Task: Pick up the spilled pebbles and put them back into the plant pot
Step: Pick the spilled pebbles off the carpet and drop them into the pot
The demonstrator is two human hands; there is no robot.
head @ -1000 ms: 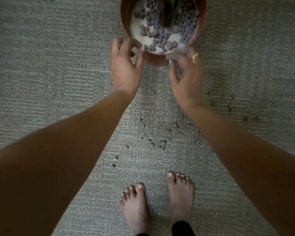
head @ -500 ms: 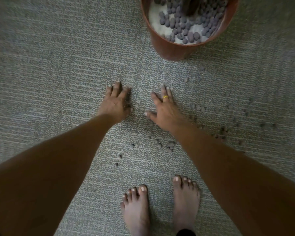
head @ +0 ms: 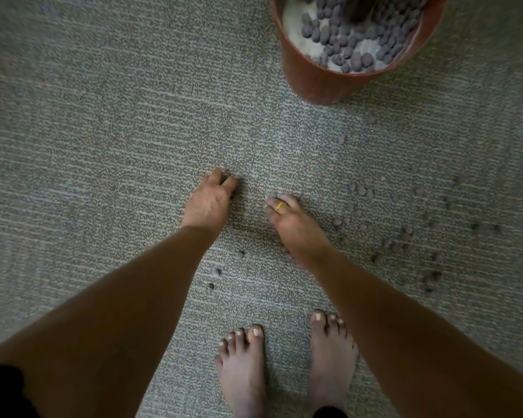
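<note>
Lowered from the plant pot, which stands far right on the carpet, the left hand and right hand now curl their fingers downward; whether either grips anything, I cannot tell. Spilled pebbles lie scattered right of them.

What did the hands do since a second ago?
The left hand and right hand left the pot and came down to the carpet, fingers now curling. Whether they hold anything is unclear. Pot and scattered pebbles stayed put.
</note>
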